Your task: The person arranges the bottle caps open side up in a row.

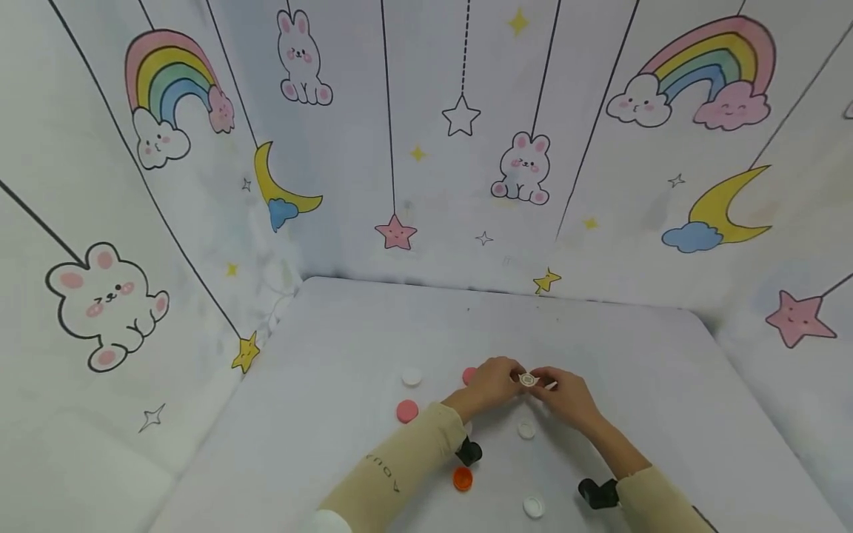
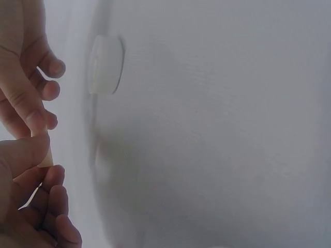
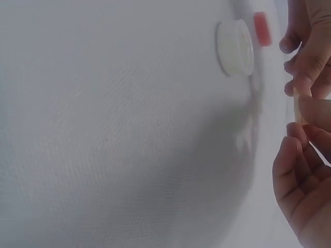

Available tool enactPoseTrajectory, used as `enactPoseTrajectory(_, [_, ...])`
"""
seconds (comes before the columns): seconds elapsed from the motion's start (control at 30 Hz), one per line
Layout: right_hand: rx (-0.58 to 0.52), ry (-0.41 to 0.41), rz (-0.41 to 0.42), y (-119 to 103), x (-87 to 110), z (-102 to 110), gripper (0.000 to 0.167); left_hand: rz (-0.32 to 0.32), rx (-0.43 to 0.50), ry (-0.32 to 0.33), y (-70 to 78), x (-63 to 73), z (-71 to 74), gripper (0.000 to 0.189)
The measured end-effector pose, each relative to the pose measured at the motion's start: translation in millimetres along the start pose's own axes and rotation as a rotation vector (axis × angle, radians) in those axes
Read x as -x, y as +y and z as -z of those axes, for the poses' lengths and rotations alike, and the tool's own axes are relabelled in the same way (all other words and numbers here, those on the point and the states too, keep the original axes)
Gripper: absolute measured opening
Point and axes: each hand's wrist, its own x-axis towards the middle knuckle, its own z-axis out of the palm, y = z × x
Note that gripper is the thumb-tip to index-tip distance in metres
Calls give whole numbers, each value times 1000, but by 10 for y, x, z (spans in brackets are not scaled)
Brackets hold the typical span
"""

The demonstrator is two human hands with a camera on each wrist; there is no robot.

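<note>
Between my two hands is a small round cream disc (image 1: 529, 380) with ring-like markings on its face. My left hand (image 1: 496, 383) pinches its left side with thumb and fingers. The fingertips of my right hand (image 1: 566, 396) pinch its right side. Both wrist views show the disc nearly edge-on, mostly covered by fingers, held above the white surface. Just below the hands in the head view lies a white cap (image 1: 526, 429). Behind my left hand a pink cap (image 1: 469, 376) is partly hidden.
More round caps lie on the white table (image 1: 346, 333): a white one (image 1: 411, 377) and a pink one (image 1: 407, 411) to the left, an orange one (image 1: 463, 478) and another white one (image 1: 533, 506) nearer me. A patterned cloth wall (image 1: 440, 178) stands behind.
</note>
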Motion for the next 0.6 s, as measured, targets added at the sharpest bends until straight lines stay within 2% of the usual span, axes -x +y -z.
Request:
enactPoseTrajectory(0.13, [64,34,52,-68,12,6,29,-6,-1,2,18,27,48,24])
enactPoseTrajectory(0.3, [81,86,83,-111,84,26,29,9,-42,8,82,60,58,25])
enactPoseTrajectory(0.43, [75,156,107,-125,114,39,29,18,-11,25,138,61,60,26])
enactPoseTrajectory(0.6, [43,200,148,-139,100,33,30,32,34,63,141,62,68,31])
